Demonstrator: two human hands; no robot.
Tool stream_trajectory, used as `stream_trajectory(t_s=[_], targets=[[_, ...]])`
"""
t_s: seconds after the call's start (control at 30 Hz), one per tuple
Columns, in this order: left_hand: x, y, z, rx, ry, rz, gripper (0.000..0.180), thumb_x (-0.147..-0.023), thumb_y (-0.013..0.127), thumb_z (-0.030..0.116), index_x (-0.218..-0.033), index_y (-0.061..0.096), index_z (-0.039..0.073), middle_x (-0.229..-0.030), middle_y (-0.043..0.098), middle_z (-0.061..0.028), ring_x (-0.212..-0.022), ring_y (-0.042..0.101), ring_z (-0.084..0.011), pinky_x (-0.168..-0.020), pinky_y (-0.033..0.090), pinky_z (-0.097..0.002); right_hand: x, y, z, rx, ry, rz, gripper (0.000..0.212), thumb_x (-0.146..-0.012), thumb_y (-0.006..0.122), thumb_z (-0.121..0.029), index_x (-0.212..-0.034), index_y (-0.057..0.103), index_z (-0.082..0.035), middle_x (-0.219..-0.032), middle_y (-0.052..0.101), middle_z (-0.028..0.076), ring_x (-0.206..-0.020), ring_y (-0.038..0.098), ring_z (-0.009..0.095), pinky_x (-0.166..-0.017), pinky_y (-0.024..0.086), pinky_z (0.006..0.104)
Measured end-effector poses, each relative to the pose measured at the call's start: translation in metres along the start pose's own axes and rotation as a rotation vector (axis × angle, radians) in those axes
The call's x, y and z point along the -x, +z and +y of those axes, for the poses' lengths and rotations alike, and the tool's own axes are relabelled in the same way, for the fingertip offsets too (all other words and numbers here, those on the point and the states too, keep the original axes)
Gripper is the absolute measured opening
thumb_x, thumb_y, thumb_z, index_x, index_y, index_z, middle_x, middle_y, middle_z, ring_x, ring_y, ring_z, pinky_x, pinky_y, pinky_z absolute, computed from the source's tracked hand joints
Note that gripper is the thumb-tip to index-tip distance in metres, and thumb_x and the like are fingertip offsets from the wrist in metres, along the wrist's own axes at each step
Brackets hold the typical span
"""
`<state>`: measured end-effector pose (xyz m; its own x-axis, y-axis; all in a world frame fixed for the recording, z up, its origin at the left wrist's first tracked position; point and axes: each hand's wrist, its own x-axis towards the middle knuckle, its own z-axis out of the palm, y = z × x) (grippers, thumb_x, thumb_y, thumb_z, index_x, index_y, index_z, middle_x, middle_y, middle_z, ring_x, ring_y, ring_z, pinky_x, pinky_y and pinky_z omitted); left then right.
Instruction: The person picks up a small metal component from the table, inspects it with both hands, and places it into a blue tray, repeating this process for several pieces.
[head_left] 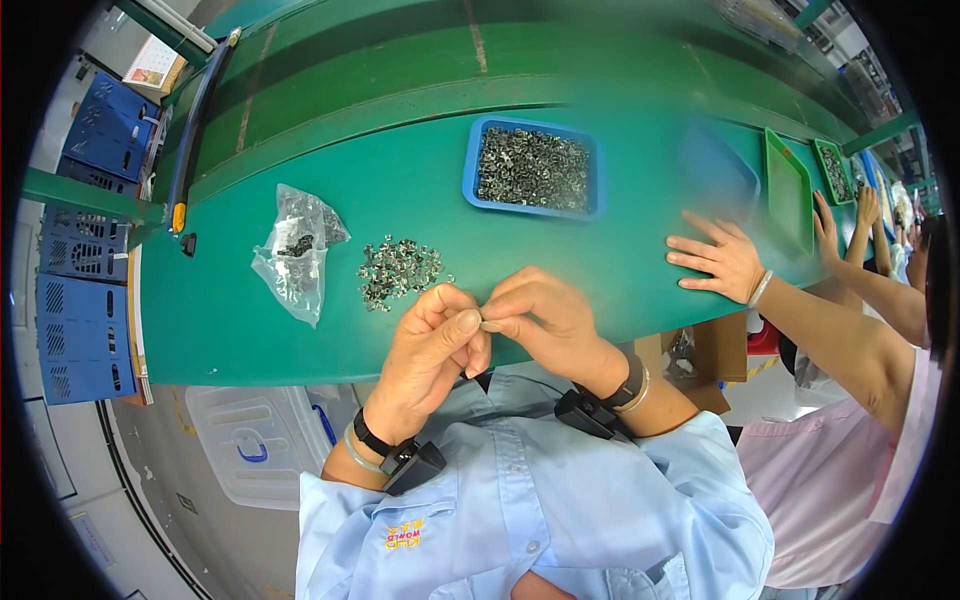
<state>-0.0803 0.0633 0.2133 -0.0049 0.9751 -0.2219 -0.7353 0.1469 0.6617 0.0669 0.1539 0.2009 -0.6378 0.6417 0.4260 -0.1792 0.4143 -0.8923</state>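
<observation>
Counter: we note a bare strip along the left edge, open surface between the far edge and the heap, and a hazy but open stretch right of centre, short of a co-worker's hand laid flat. Left hand and right hand meet at the near edge. Both are narrow, thumbs and fingertips drawn together; we cannot tell whether a piece is pinched between them. The heap of small metal parts lies loose just beyond the left hand, left of the counter's middle. Between it and the left edge we record a clear plastic bag, partly filled. A blue tray full of similar parts sits near the far edge; a green tray stands toward the right end. Room: blue bins beyond the left edge; on the floor, below the near left corner, a translucent lidded box.
</observation>
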Motion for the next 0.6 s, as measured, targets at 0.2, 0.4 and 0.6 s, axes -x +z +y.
stream_trajectory(t_s=[0.2, 0.4, 0.6], targets=[[0.0021, 0.0058, 0.0019, 0.023, 0.012, 0.037, 0.017, -0.095, 0.055, 0.021, -0.089, 0.051, 0.005, -0.067, 0.055, -0.006, -0.055, 0.051, -0.0143, -0.048, 0.04, -0.0259, 0.0017, 0.0034, 0.0036, -0.04, 0.03, 0.042, 0.009, -0.08, 0.069, -0.003, -0.086, 0.063, -0.006, -0.086, 0.063, 0.005, -0.078, 0.059, 0.017, -0.067, 0.048, 0.0281], [0.0022, 0.0056, 0.0019, 0.007, 0.016, 0.011, 0.017, -0.096, 0.053, 0.021, -0.09, 0.051, 0.005, -0.065, 0.054, -0.0059, -0.055, 0.051, -0.0141, -0.048, 0.04, -0.0259, 0.0025, 0.003, 0.0022, -0.07, 0.052, 0.048, 0.009, -0.081, 0.069, -0.003, -0.087, 0.063, -0.007, -0.086, 0.063, 0.004, -0.078, 0.058, 0.016, -0.068, 0.047, 0.0279], [0.0017, 0.0069, -0.0009, 0.016, 0.026, 0.016, 0.016, -0.095, 0.055, 0.02, -0.092, 0.052, 0.005, -0.065, 0.055, -0.006, -0.055, 0.052, -0.0139, -0.048, 0.04, -0.0252, 0.0027, 0.0026, 0.0011, -0.05, 0.052, 0.054, 0.009, -0.082, 0.068, -0.004, -0.087, 0.062, -0.007, -0.085, 0.062, 0.004, -0.078, 0.058, 0.016, -0.068, 0.047, 0.0277]])
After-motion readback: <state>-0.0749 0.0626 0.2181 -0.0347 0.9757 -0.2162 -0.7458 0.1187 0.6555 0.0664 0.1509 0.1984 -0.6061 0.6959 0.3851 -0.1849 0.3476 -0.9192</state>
